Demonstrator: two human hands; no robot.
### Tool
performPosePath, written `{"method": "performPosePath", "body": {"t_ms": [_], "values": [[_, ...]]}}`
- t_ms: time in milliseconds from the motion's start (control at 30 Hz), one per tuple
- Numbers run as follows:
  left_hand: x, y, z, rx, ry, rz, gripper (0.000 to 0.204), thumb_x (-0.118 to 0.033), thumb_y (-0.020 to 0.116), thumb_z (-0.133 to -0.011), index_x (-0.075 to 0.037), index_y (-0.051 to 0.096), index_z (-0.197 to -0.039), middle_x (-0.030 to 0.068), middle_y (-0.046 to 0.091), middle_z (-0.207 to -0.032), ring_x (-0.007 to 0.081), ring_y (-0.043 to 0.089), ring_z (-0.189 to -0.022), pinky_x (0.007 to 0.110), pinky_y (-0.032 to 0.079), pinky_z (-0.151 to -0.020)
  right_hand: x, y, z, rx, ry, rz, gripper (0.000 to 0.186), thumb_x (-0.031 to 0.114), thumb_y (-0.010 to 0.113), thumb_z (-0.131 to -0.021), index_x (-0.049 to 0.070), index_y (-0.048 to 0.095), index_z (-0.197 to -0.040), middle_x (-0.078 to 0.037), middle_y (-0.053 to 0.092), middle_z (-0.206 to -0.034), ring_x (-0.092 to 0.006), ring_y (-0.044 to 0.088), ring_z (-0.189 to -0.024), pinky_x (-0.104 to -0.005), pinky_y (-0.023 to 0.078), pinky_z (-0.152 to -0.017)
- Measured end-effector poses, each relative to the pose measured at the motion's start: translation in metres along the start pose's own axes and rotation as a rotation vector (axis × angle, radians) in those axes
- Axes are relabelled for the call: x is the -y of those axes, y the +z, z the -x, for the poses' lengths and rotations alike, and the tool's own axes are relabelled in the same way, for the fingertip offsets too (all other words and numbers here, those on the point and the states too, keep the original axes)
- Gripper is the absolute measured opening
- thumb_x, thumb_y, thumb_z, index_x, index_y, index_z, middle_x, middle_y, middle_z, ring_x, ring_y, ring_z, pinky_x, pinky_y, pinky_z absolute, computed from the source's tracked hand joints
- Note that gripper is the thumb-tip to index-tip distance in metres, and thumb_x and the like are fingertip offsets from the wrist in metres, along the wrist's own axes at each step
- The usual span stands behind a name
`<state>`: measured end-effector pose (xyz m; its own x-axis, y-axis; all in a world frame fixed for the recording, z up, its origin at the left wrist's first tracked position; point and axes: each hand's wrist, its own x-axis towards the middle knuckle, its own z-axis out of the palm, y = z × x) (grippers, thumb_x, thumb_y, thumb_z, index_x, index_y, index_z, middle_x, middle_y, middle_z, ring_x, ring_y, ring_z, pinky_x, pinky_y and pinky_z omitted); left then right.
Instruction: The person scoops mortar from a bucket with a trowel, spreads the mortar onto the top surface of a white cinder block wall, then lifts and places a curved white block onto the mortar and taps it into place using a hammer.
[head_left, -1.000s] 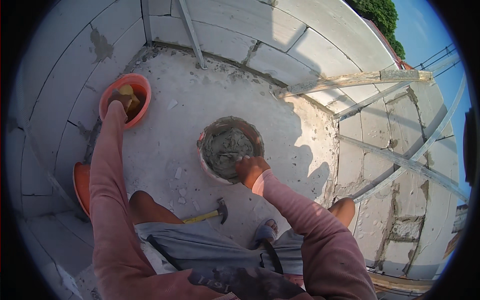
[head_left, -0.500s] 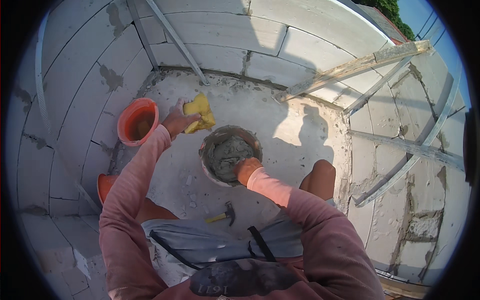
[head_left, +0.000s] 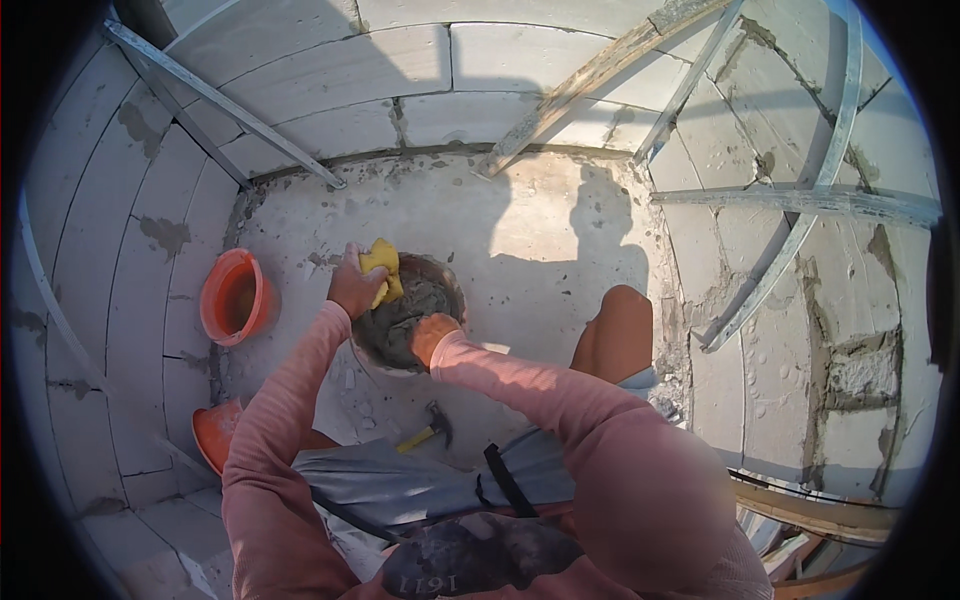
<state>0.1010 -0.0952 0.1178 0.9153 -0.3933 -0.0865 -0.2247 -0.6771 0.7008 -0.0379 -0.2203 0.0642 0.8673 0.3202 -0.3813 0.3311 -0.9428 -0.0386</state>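
Note:
A yellow sponge (head_left: 381, 262) is squeezed in my left hand (head_left: 353, 284), over the left rim of a round mortar bucket (head_left: 457, 283). Wet grey mortar (head_left: 412, 303) fills part of that bucket. Reaching over its near right side, my right hand (head_left: 436, 336) is closed with the fingers down toward the mortar; whatever it grips is hidden. On the floor between my legs lies a claw hammer (head_left: 428, 430) with a yellow handle. To the left of my left forearm stands an orange bucket (head_left: 262, 307) with some liquid in it.
A second orange container (head_left: 212, 437) lies tipped beside my left leg. Pale block walls (head_left: 420, 60) enclose the floor. Metal braces (head_left: 225, 105) lean at the back left, a wooden beam (head_left: 590, 85) at the back right, and crossed metal bars (head_left: 800, 203) along the right wall.
My left hand has brought the sponge from beside the orange bucket over to the mortar bucket's rim. The right hand stays at the mortar bucket. The view has shifted.

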Motion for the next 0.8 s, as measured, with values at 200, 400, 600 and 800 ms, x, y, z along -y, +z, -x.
{"method": "performPosePath", "body": {"t_ms": [200,400,600,800], "values": [[0.007,0.006,0.004,-0.072,0.090,0.113,0.040,-0.017,0.061,-0.083,-0.006,0.048,-0.119,0.0220,0.065,-0.101,0.0356,0.066,-0.095,0.042,0.051,-0.085,0.002,-0.002,0.001,0.017,0.007,0.008,0.022,0.018,0.060,-0.090,0.016,0.078,-0.103,-0.004,0.074,-0.108,-0.0222,0.068,-0.108,-0.0379,0.055,-0.087],[0.019,0.002,0.004,0.014,0.113,-0.017,0.031,-0.018,0.055,-0.087,-0.004,0.060,-0.114,0.0205,0.067,-0.103,0.0323,0.067,-0.093,0.040,0.052,-0.085,0.002,-0.003,0.003,0.033,0.032,0.006,0.022,0.019,0.060,-0.090,0.016,0.078,-0.103,-0.003,0.074,-0.106,-0.0223,0.068,-0.109,-0.0378,0.055,-0.086],[0.033,0.015,0.001,0.064,-0.162,0.248,0.035,-0.023,0.060,-0.089,-0.007,0.057,-0.120,0.0151,0.068,-0.105,0.0272,0.069,-0.089,0.037,0.055,-0.077,0.003,0.007,0.001,-0.008,0.093,-0.040,0.022,0.018,0.059,-0.089,0.017,0.079,-0.099,-0.002,0.075,-0.105,-0.0218,0.069,-0.107,-0.0382,0.055,-0.085],[0.010,-0.011,0.034,0.204,-0.576,0.872,0.042,-0.031,0.068,-0.092,-0.010,0.052,-0.125,0.0091,0.058,-0.118,0.0200,0.063,-0.099,0.029,0.060,-0.067,0.007,0.008,0.001,-0.081,0.001,0.009,0.023,0.018,0.056,-0.089,0.016,0.078,-0.094,-0.006,0.075,-0.102,-0.0231,0.071,-0.100,-0.0381,0.055,-0.082]]}}
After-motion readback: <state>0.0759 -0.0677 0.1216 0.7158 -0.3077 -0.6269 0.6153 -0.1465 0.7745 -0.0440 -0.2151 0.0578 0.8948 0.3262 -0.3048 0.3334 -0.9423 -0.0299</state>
